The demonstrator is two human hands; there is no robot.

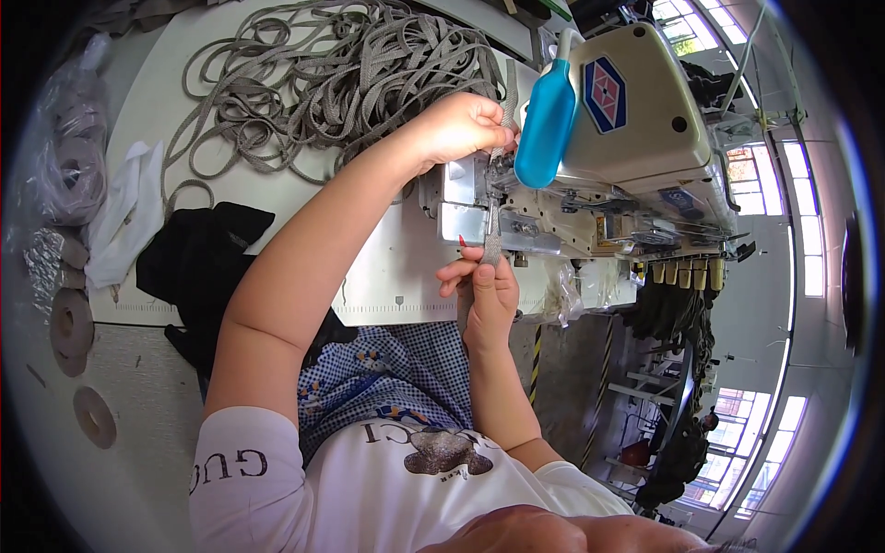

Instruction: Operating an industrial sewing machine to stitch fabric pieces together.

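Observation:
A sewing machine (636,101) with a cream head stands at the right of the white table. A narrow grey woven tape (493,226) runs across its metal plate, under the needle area. At the far side, my left hand (466,129) pinches the tape between thumb and fingers close to the machine. On the near side, my right hand (489,300) holds the tape's other stretch between thumb and fingers, below the plate's front edge. A small red pointed thing (462,241) shows by the right fingertips; its kind is unclear. The needle itself is hidden.
A big tangled heap of grey tape (369,74) covers the far table (387,286). Black cloth (207,258) and white cloth (124,217) lie at left, beside wrapped rolls (78,166). A teal padded piece (546,124) hangs before the machine head. Thread cones (687,275) sit at right.

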